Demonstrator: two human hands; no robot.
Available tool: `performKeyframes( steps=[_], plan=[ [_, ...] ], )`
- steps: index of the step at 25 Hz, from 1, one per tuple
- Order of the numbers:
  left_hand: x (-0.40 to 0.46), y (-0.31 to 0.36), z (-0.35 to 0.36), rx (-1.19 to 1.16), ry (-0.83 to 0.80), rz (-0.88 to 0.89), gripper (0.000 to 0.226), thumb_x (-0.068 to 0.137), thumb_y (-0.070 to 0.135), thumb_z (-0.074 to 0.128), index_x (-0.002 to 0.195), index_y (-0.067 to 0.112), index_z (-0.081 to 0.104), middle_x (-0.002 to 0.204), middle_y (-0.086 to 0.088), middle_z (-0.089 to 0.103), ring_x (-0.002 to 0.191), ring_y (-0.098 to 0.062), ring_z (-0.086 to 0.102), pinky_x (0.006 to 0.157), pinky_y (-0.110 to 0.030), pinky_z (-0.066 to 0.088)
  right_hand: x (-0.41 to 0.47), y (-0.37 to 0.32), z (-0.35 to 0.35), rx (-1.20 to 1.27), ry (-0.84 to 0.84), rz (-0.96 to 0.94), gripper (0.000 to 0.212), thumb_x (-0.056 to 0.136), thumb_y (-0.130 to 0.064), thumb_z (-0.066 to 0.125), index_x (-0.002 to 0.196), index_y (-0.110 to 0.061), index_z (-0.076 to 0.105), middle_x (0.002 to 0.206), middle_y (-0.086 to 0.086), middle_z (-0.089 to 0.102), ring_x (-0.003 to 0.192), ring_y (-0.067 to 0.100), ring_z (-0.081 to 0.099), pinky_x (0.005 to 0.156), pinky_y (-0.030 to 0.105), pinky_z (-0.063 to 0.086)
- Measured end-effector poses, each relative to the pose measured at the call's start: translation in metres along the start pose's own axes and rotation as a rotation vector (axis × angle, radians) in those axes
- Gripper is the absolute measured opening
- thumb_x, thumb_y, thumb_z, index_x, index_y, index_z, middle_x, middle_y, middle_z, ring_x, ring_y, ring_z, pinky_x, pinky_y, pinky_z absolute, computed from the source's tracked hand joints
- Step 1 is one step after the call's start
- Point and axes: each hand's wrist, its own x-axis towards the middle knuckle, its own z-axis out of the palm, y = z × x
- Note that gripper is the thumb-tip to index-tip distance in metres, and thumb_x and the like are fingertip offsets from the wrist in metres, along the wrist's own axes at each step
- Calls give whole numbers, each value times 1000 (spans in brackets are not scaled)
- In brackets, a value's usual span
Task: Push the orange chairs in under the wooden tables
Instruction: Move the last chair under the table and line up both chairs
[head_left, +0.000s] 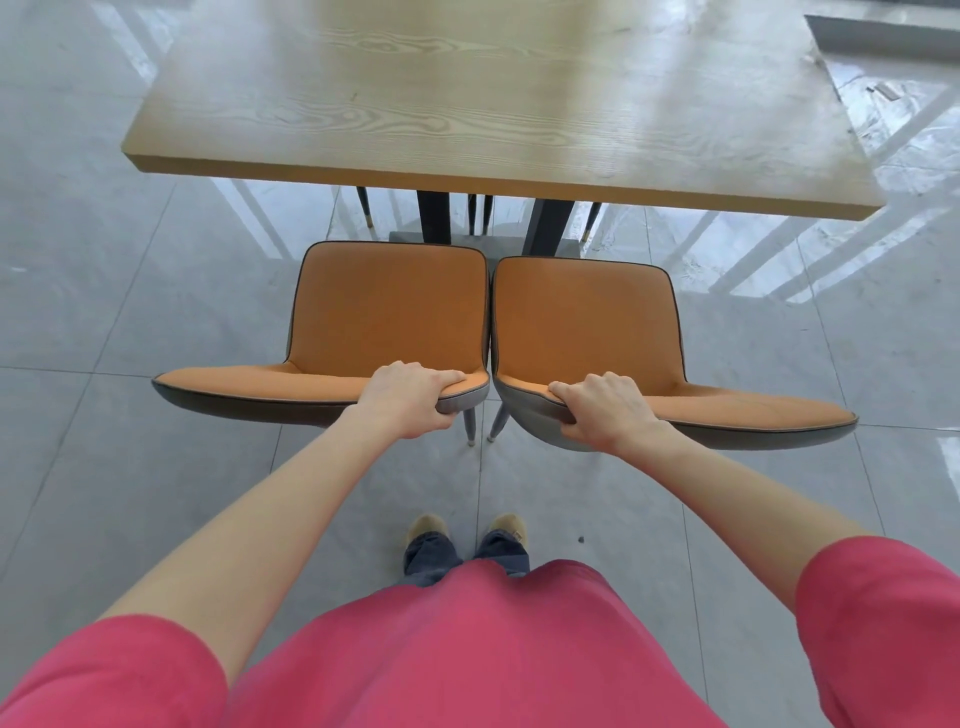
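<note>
1. Gripping the top edge of a chair back each, the left hand (410, 395) curls over the inner end of the left chair (384, 317), and the right hand (605, 410) does the same on the right chair (587, 322); fingers lie over the orange front, thumbs on the grey rear shell.
2. Between the hands, the two chairs stand side by side, their inner edges nearly touching, rear legs just below the knuckles.
3. Beyond the hands, both seats point at the table (498, 104). Their front edges sit just short of its near edge, so neither seat is tucked under yet.
4. Under the table, dark legs and a grey base (483, 241) stand straight ahead of the gap between the seats.
5. By my reading, the step in hand is the push itself, with the grasp made and travel still to come.
6. The next move calls for an even forward shove with both arms, keeping the chairs parallel so their front legs pass either side of the base rather than knocking it.
</note>
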Motion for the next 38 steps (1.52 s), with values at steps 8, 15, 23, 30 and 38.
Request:
performKeyframes(
  steps=[8, 15, 23, 30, 38],
  plan=[
    [-4, -3, 2, -69, 16, 58, 49, 92, 41, 48, 139, 33, 39, 129, 7, 60, 113, -19, 59, 80, -32, 49, 4, -1, 7, 164, 6, 20, 47, 88, -46, 53, 129, -23, 49, 113, 2, 66, 100, 25, 62, 71, 32, 47],
    [-7, -2, -6, -136, -81, 74, 49, 93, 43, 45, 139, 28, 40, 131, 4, 59, 113, -20, 58, 84, -32, 48, 8, 3, -7, 301, -74, 57, 66, 91, -55, 45, 147, -24, 28, 144, 4, 48, 129, 26, 48, 104, 41, 40],
    [-2, -3, -10, -44, -137, 109, 43, 89, 23, 52, 132, 24, 49, 112, -6, 67, 82, -19, 52, 69, -28, 45, 7, -2, 1, 141, -148, 49, 37, 87, -15, 56, 124, -15, 50, 118, 9, 61, 105, 31, 58, 74, 35, 47],
    [-1, -4, -7, -23, -127, 101, 40, 88, 23, 53, 128, 21, 53, 109, -7, 68, 83, -23, 55, 74, -32, 48, 7, -1, 0, 128, -106, 48, 29, 87, -12, 55, 115, -13, 55, 111, 10, 64, 99, 31, 61, 66, 32, 40],
    [-3, -8, -4, 5, -84, 108, 35, 85, 24, 49, 119, 21, 57, 99, -6, 70, 76, -24, 49, 74, -32, 46, 8, -2, 0, 128, -128, 64, 29, 86, -11, 53, 114, -13, 53, 112, 10, 62, 101, 32, 59, 67, 33, 40]
  ],
)
